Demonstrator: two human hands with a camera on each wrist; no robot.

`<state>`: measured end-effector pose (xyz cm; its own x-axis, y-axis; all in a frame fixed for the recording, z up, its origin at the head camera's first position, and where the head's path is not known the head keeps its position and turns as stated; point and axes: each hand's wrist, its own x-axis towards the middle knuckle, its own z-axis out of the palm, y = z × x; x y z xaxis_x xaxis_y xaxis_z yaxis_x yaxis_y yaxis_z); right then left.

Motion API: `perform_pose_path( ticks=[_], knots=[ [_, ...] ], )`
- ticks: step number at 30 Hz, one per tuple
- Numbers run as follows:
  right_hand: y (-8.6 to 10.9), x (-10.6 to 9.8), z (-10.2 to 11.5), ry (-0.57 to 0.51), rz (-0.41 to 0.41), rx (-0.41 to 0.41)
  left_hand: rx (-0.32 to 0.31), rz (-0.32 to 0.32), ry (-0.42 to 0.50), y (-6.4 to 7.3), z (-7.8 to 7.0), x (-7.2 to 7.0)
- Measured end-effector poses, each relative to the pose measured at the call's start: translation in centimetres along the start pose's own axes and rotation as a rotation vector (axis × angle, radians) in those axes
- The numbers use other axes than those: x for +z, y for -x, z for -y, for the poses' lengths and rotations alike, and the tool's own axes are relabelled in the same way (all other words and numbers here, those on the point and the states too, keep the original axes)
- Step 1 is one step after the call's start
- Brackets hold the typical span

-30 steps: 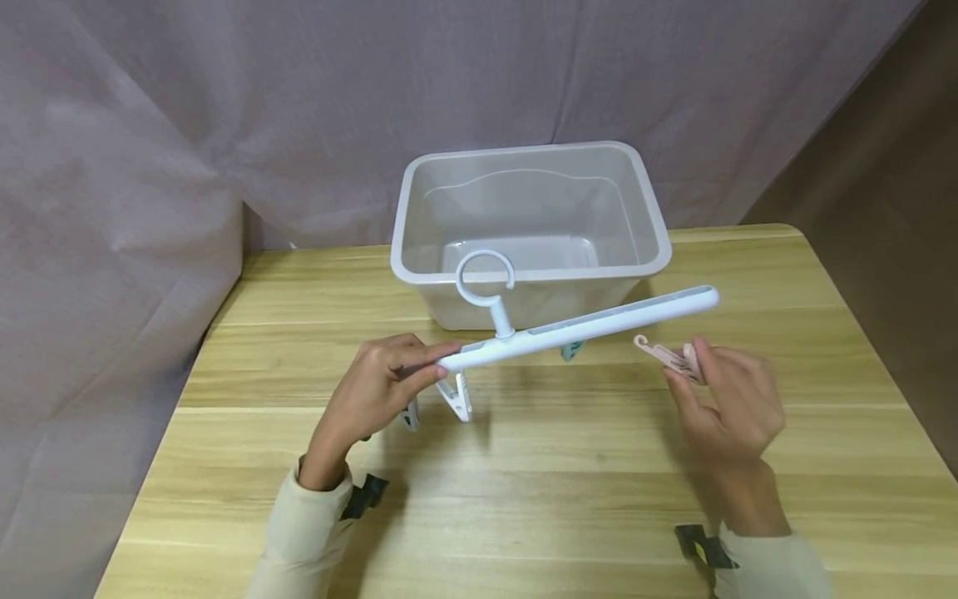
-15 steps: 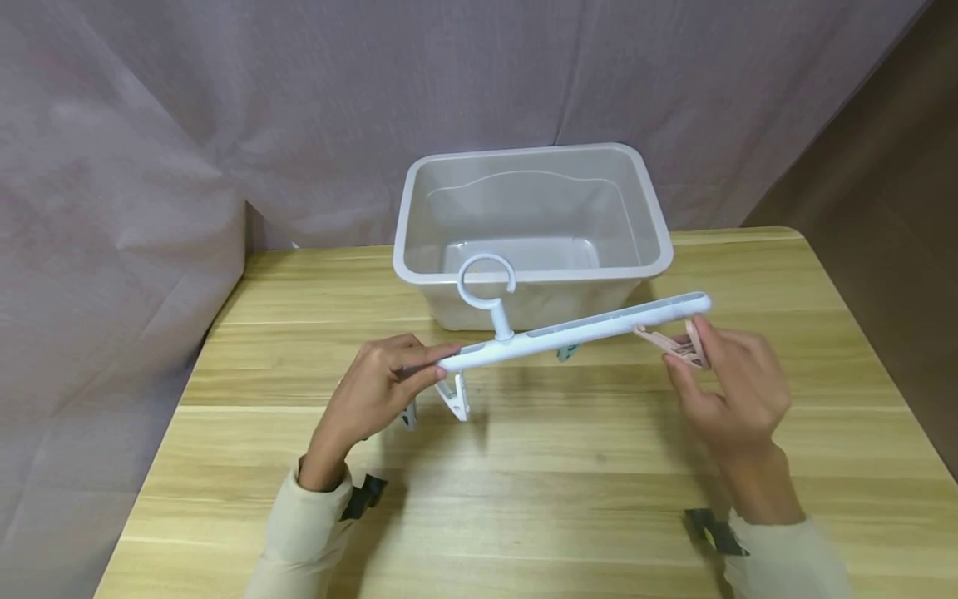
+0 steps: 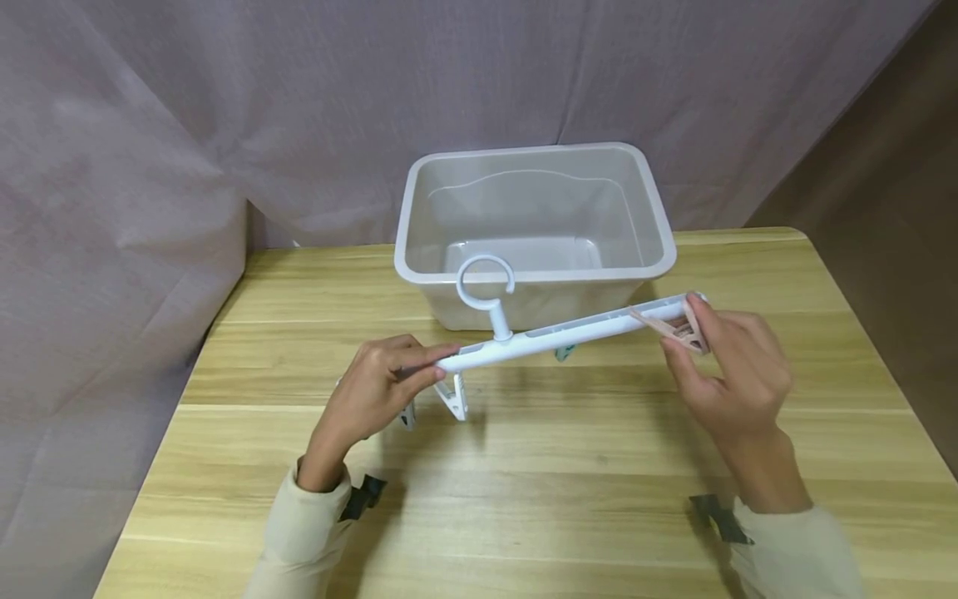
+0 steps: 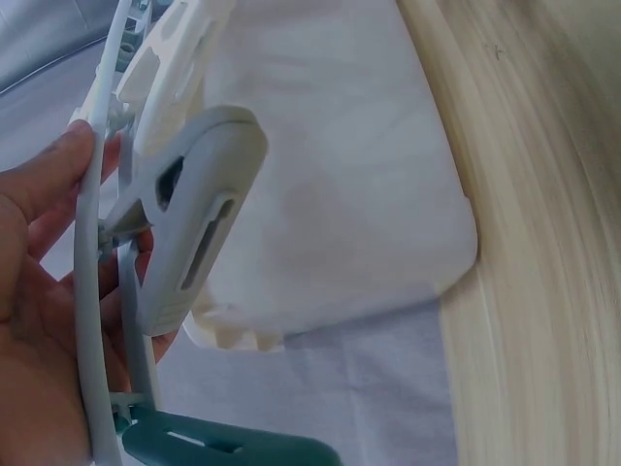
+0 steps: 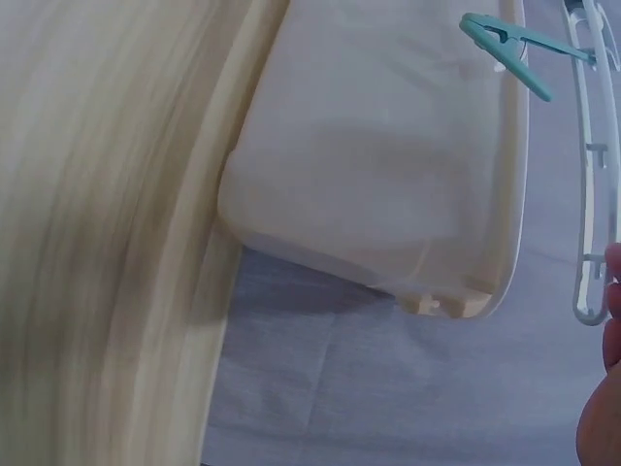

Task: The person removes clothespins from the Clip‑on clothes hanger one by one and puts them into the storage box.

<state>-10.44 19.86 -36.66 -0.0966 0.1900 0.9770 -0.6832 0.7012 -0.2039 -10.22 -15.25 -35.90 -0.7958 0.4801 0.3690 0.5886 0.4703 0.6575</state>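
A white clip hanger (image 3: 569, 332) with a round hook is held above the table, its right end higher in the head view. My left hand (image 3: 374, 384) grips its left end between thumb and fingers. Below that end hang a white clip (image 3: 452, 399), a grey clip (image 4: 199, 223) and a dark green clip (image 4: 233, 443). A teal clip (image 5: 525, 75) hangs farther along the bar. My right hand (image 3: 737, 378) pinches a pale pink clip (image 3: 683, 334) against the hanger's right end, the clip's hooked tip overlapping the bar. In the right wrist view the pink clip is hidden.
Behind the hanger a beige plastic bin (image 3: 535, 276) stands at the back of the wooden table (image 3: 569, 507). A grey-purple curtain (image 3: 337, 116) hangs behind the table and along its left side.
My right hand has brought the pink clip up and over to the hanger's right end, from apart to overlapping the bar. That end dipped slightly. My left hand has stayed nearly still.
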Motion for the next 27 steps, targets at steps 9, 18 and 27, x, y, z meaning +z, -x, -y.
perform_pose_path(
  ticks=[9,18,27],
  knots=[
    [-1.4,0.3,-0.3,-0.031,0.079,0.004,-0.006,-0.005,-0.016,0.1,0.3,-0.1],
    [-2.6,1.0,-0.6,-0.021,0.224,0.064,-0.024,0.01,-0.028,0.3,0.6,-0.2],
    [-4.0,1.5,-1.3,0.001,0.334,0.082,-0.022,0.008,-0.028,0.4,0.8,-0.3]
  ],
)
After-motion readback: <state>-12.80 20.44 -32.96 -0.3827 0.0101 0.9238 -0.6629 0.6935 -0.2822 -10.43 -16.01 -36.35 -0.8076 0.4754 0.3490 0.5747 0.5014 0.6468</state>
